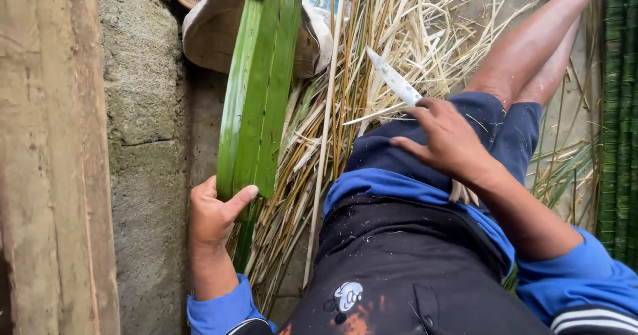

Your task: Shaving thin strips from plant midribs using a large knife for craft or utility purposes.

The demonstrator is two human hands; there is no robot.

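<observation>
Our left hand (pixel 212 219) grips a bundle of green leaf strips (pixel 259 89), thumb pressed across it; right hand (pixel 448 139) closed on a knife (pixel 393 80). Right of the bundle, discarded dry stalks (pixel 372 62) pile deep; beyond, a sack (pixel 212 29).

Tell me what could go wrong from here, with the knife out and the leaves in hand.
1. The right hand holds a bare steel-bladed knife just above the thigh in dark blue shorts; a slip could cut the leg.
2. The left hand pinches the bundle of long flat green leaves only at its lower end, so it might sag or slide.
3. Loose dry straw-coloured strips lying about could snag the blade.
</observation>
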